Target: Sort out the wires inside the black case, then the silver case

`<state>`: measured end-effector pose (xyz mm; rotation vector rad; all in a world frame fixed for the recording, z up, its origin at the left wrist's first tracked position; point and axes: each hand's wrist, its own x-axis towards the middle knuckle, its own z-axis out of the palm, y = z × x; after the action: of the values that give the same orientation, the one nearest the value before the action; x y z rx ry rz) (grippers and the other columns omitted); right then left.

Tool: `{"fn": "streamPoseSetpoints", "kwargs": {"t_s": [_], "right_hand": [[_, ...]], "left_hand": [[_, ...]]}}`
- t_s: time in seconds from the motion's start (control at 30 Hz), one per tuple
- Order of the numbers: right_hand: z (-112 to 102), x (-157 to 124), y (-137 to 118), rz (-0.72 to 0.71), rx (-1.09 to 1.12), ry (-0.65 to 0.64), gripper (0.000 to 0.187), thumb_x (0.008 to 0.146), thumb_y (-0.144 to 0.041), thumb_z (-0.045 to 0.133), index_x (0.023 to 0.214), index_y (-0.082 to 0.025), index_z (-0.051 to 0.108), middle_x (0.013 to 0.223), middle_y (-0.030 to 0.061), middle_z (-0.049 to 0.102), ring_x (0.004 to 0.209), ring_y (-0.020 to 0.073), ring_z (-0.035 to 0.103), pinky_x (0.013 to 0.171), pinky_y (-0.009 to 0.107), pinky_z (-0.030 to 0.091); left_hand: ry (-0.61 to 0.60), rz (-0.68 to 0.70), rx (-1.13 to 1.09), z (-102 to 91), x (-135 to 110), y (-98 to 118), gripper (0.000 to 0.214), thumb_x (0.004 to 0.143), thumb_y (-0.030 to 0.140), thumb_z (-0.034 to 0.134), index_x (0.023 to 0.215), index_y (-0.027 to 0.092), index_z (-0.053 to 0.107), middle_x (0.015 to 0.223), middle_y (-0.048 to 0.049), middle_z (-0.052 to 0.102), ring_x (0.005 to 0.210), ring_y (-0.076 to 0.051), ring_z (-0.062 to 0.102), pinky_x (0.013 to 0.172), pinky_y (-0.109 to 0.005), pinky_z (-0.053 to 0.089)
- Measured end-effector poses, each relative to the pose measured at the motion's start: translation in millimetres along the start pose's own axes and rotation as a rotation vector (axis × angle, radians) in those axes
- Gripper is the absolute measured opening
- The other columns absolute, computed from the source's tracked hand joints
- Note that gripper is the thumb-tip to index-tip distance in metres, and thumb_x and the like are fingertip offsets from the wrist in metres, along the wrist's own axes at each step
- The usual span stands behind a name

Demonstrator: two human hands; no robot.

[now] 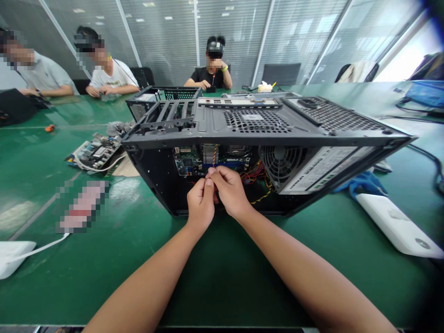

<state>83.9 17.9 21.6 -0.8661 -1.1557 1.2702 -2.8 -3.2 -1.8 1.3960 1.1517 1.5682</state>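
Note:
An open black computer case [263, 122] lies on its side on the green table [222, 273], its inside facing me. In it I see a green motherboard [194, 163], a round fan [281, 162] and a tangle of red, yellow and black wires [258, 178]. My left hand [200, 203] and my right hand [229, 189] meet at the case's opening. Both are closed in a pinch on a thin twisted red-and-yellow cable [214, 155] that runs up to the motherboard.
A loose circuit board [95, 152] with a white cable lies left of the case. A white device [398, 224] and a blue cloth [364, 182] lie to the right, another white device [12, 256] at the near left. Three people sit at the table's far side.

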Motion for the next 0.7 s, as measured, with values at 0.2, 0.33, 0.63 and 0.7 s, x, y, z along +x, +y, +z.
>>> {"fn": "streamPoseSetpoints", "kwargs": {"t_s": [0.2, 0.33, 0.63, 0.7], "right_hand": [[-0.4, 0.1, -0.4, 0.009, -0.016, 0.005, 0.033, 0.086, -0.048, 0.063, 0.068, -0.022, 0.056, 0.047, -0.0079, 0.04, 0.035, 0.0077, 0.039, 0.032, 0.022, 0.027], [-0.3, -0.1, -1.3, 0.006, -0.015, 0.005, 0.033, 0.087, -0.047, 0.062, 0.067, -0.022, 0.056, 0.047, -0.0078, 0.04, 0.034, 0.0079, 0.039, 0.031, 0.022, 0.026], [-1.3, 0.7, 0.5, 0.007, -0.043, 0.017, 0.032, 0.087, -0.047, 0.062, 0.068, -0.021, 0.057, 0.049, -0.0073, 0.042, 0.037, 0.0076, 0.038, 0.035, 0.022, 0.028], [-1.5, 1.0, 0.8, 0.0, -0.056, 0.025, 0.032, 0.087, -0.046, 0.061, 0.067, -0.021, 0.057, 0.049, -0.0068, 0.043, 0.039, 0.0077, 0.039, 0.038, 0.022, 0.029]], "left_hand": [[0.0, 0.0, -0.003, -0.3, -0.5, -1.3, 0.043, 0.094, 0.05, 0.05, 0.065, 0.018, 0.047, 0.054, 0.0046, 0.042, 0.05, -0.009, 0.038, 0.047, -0.022, 0.029], [-0.009, 0.005, 0.002, 0.1, -0.8, -0.9, 0.044, 0.095, 0.05, 0.049, 0.065, 0.018, 0.046, 0.054, 0.0044, 0.042, 0.05, -0.009, 0.038, 0.047, -0.022, 0.029], [-0.008, -0.018, -0.02, 0.7, -0.7, 0.3, 0.043, 0.094, 0.05, 0.052, 0.065, 0.018, 0.049, 0.053, 0.0043, 0.045, 0.05, -0.009, 0.041, 0.047, -0.022, 0.031], [-0.007, -0.013, -0.013, 0.9, -0.8, 0.7, 0.043, 0.094, 0.05, 0.051, 0.065, 0.018, 0.049, 0.053, 0.0041, 0.045, 0.05, -0.009, 0.042, 0.048, -0.022, 0.032]]}}
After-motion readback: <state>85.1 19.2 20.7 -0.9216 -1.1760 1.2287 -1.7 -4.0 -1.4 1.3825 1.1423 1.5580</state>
